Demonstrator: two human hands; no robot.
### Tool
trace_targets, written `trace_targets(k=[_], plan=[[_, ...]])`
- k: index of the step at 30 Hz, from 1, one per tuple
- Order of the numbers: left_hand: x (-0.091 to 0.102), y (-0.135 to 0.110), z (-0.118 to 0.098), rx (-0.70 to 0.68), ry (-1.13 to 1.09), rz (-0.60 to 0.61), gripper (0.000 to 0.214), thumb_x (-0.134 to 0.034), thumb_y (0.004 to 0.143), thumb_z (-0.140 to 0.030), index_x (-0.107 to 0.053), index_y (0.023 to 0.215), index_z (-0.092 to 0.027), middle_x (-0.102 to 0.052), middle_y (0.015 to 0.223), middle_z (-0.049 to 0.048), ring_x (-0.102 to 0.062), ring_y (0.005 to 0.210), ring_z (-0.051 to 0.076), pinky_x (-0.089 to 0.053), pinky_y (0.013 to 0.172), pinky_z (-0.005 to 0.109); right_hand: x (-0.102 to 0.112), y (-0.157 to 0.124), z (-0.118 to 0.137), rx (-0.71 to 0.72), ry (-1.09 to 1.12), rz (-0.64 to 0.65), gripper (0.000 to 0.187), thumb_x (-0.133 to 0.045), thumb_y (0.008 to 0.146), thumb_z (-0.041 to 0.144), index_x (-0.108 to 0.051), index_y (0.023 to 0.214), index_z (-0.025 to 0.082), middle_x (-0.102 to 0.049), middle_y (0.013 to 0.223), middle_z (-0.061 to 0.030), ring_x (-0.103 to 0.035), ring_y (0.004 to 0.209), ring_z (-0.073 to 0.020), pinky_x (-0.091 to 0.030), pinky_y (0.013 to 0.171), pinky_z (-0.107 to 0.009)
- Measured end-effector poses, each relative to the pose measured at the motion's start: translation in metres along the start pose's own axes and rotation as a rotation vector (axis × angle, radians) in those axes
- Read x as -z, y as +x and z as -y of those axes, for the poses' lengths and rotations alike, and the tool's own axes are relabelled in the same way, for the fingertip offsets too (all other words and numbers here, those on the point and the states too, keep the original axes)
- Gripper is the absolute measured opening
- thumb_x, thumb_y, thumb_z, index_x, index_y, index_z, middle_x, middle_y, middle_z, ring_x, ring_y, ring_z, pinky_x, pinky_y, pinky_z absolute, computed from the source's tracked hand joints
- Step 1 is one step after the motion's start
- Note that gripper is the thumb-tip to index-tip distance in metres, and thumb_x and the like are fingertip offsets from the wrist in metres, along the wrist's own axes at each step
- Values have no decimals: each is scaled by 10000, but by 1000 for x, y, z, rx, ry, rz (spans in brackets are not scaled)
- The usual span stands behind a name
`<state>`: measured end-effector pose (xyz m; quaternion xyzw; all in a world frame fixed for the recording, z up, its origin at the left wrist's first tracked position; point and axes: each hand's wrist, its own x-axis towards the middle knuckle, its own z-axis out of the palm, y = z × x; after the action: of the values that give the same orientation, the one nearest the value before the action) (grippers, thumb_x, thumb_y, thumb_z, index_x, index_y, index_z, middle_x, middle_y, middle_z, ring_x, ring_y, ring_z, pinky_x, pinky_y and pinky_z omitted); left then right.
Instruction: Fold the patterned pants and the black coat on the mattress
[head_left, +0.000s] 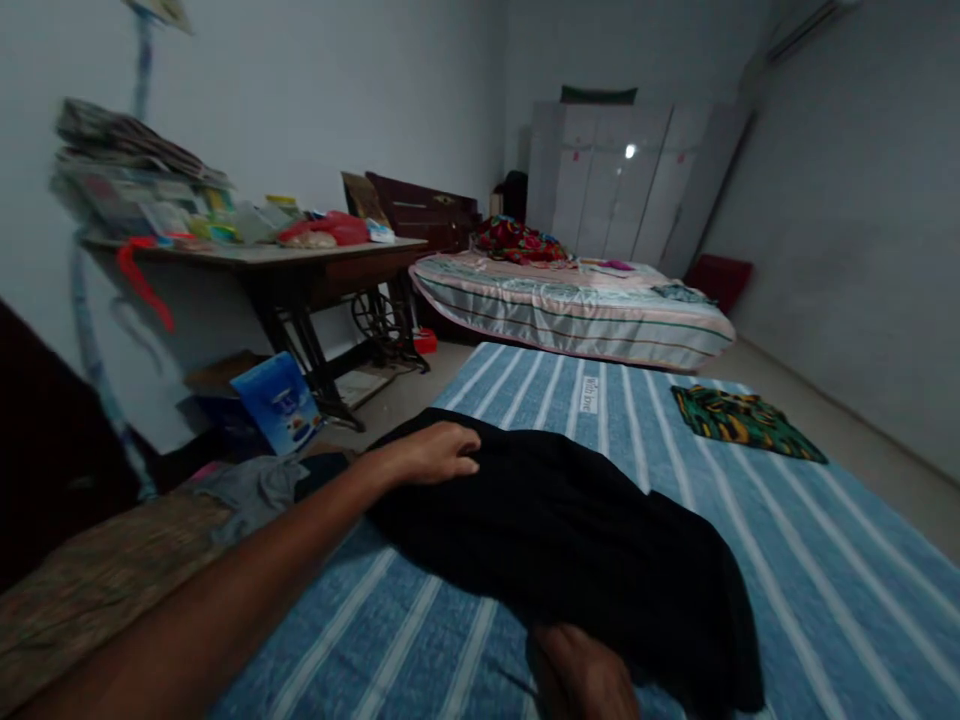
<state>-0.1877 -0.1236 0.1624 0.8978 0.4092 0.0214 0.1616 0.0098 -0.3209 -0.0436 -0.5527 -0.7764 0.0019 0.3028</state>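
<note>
A black garment [555, 530] lies bunched and spread across the blue striped bedsheet [352, 640] in front of me. From the lower left my left arm reaches over to the garment's left part, where my left hand [435, 452] is closed with bent fingers on the cloth. At the near edge my right hand [589, 672] grips the same garment, its fingers partly hidden and somewhat blurred. To the far right on the sheet rests a folded green and yellow patterned cloth [746, 422].
Grey clothing [259, 490] lies on the left beside a patterned brown cloth [112, 570]. Beyond it stand a blue box [277, 400] and a sewing-machine table [255, 255] loaded with items. A second bed [585, 310] and a wardrobe [611, 185] are behind.
</note>
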Motion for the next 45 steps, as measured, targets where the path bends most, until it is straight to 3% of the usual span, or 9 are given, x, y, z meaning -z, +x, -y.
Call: trace_targets(k=[4,8,20,24,27,30,35,40,45], plan=[[-51,-21,46,159,-11,-69,458,-628,637,-248,-622,1092,-194,-620,1203,99,-558,1136,299,-429,957,372,10,0,0,-18,119,28,187,-401,893,254,-586,923,266,-649,740,7,-627,618,-118,-453,585,-167],[-78,-33,64,209,-2,-101,593,-622,631,-238,-551,1216,-165,-508,1343,143,-440,1262,325,-359,1042,428,18,-5,-3,-31,199,39,250,-352,934,313,-592,931,248,-645,748,-6,-622,649,-119,-461,630,-180],[-105,-14,35,109,-132,-405,347,-612,736,-300,-657,1045,-149,-574,1265,129,-520,1190,270,-412,1022,404,30,-7,2,-41,320,-21,203,-405,928,263,-603,950,226,-654,768,-30,-634,678,-126,-490,630,-193],[-118,-6,36,75,-237,-542,258,-608,742,-280,-677,964,-168,-633,1172,112,-586,1104,253,-470,968,401,52,17,13,41,470,-29,157,-467,888,167,-591,963,224,-656,784,-26,-639,697,-121,-501,632,-179],[-124,-2,39,74,-310,-665,195,-574,761,-250,-680,906,-175,-662,1110,100,-616,1053,237,-488,949,401,57,56,19,-57,456,-150,169,-466,874,169,-601,967,210,-662,855,-49,-637,792,-151,-507,720,-237],[-131,1,40,87,-359,-784,170,-547,779,-229,-679,876,-182,-679,1068,85,-633,1015,225,-495,942,405,45,105,16,-215,330,-209,220,-489,851,222,-617,1024,177,-654,1000,-102,-604,953,-217,-473,854,-341],[-142,0,41,69,-392,-890,155,-530,805,-205,-677,851,-182,-695,1021,81,-645,984,210,-512,919,398,1,161,1,-446,252,-41,315,-602,765,297,-667,1034,145,-597,1169,-165,-505,1141,-315,-391,949,-430],[-147,-3,39,22,-373,-916,140,-545,810,-188,-678,851,-180,-697,1006,84,-636,1003,217,-513,921,410,-30,159,-15,-513,727,-127,168,-602,738,300,-726,806,210,-681,1002,-79,-573,1036,-264,-381,956,-405],[-146,-3,31,-17,-355,-908,123,-557,812,-166,-677,834,-181,-695,1008,86,-623,1029,226,-511,924,423,-27,150,-25,-546,1038,-88,177,-631,746,387,-718,782,237,-686,788,0,-609,762,-188,-457,722,-313]])
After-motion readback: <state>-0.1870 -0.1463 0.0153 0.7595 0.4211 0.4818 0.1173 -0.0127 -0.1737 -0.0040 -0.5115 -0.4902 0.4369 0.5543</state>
